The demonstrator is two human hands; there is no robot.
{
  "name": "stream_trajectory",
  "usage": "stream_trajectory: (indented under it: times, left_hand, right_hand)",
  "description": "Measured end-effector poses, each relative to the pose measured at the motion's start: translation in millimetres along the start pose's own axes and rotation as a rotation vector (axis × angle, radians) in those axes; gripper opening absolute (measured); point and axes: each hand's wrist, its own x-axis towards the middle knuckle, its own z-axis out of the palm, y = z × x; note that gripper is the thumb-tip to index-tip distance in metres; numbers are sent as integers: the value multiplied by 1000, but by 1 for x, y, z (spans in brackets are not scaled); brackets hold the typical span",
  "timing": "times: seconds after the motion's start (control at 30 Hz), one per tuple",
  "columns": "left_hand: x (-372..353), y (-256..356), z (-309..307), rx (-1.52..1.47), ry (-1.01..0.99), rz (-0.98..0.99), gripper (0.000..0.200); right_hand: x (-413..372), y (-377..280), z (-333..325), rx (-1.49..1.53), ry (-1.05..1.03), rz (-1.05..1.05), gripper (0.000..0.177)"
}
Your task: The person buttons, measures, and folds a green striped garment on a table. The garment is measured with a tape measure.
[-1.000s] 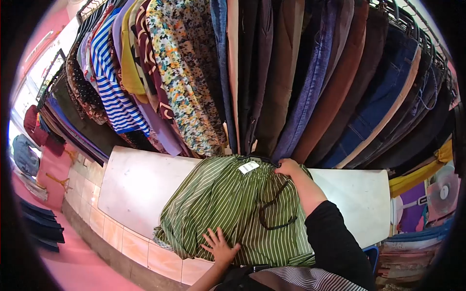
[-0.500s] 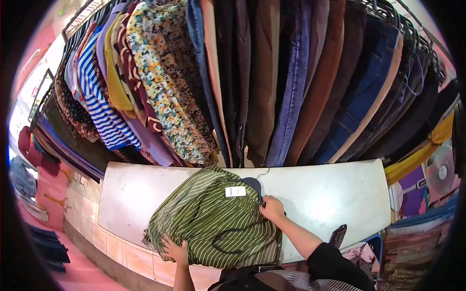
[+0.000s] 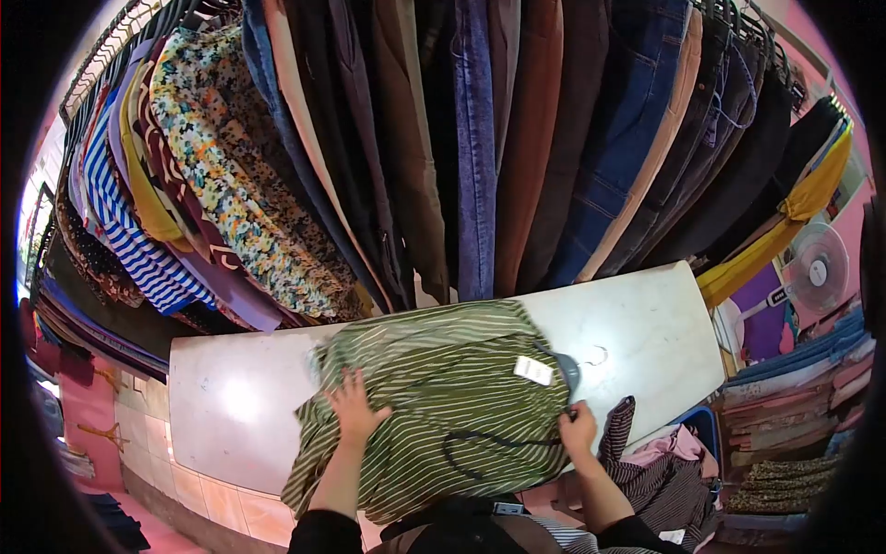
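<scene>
A green top with pale stripes point(image 3: 461, 397) lies spread on the white tabletop, part of it hanging over the near edge. My left hand point(image 3: 355, 413) rests flat on its left half, fingers spread. At the top's right end, my right hand point(image 3: 579, 430) is closed around the dark hanger point(image 3: 569, 371), whose metal hook points right. A white tag point(image 3: 533, 370) sits near the neck. A dark cord point(image 3: 452, 452) loops across the striped fabric below it.
The white table point(image 3: 231, 369) stands against a rack of hanging trousers point(image 3: 475, 166) and a floral garment point(image 3: 221, 138). Right of the table are a fan point(image 3: 817, 268), stacked folded clothes point(image 3: 794, 397) and a dark striped garment point(image 3: 660, 489) beside a blue bin point(image 3: 709, 427).
The top is now flatter and farther right, with its upper edge spread out. My left hand has moved up onto the fabric; my right hand has shifted right with the hanger. The view has turned.
</scene>
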Motion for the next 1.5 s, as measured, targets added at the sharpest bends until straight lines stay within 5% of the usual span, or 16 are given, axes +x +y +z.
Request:
stream_trajectory:
  times: [0.13, 0.23, 0.33, 0.4, 0.43, 0.6, 0.67, 0.77, 0.87, 0.97, 1.07, 1.1, 1.23, 1.37, 1.5]
  left_hand:
    - [39, 110, -10, -15, -94, 213, 120]
    - [46, 174, -13, -171, -83, 414, 112]
    - [40, 193, -16, -432, 28, 659, 92]
    - [19, 180, -35, -502, 108, 735, 74]
    - [7, 165, -57, -567, 158, 644, 55]
    - [-5, 71, -22, -373, 301, 103, 53]
    - [-1, 50, -11, -325, 245, -8, 46]
    - [25, 14, 6, -359, 42, 139, 35]
    - [44, -6, -11, -671, 0, -97, 32]
    - [41, -9, -68, -707, 163, 5, 36]
    - [19, -13, -103, -490, 38, 0, 46]
    - [11, -28, -90, -179, 84, 24, 62]
    - [-30, -99, -18, -238, 175, -307, 70]
    - [-75, -124, 9, -352, 164, -509, 64]
    - [-77, -146, 34, -460, 35, -520, 52]
  right_hand:
    - [50, 81, -37, -180, 208, 161, 24]
    - [88, 102, -80, -217, 163, 326, 25]
    - [116, 122, -102, -297, 163, 419, 28]
    - [117, 95, -114, -408, 274, 237, 31]
    - [114, 82, -116, -462, 329, 145, 34]
    - [93, 46, -69, -219, 29, -335, 53]
    - [91, 40, -41, -220, 32, -198, 58]
    - [101, 29, -37, -179, -34, -97, 58]
    - [106, 25, -45, -194, -78, -106, 59]
    - [112, 30, -43, -225, -102, -119, 60]
    - [111, 29, -43, -255, -102, -104, 60]
    - [112, 33, -40, -263, -94, -117, 61]
    - [108, 24, -44, -269, -81, -114, 55]
    - [98, 5, -39, -287, 50, -349, 46]
    - [67, -53, -17, -72, -248, -646, 50]
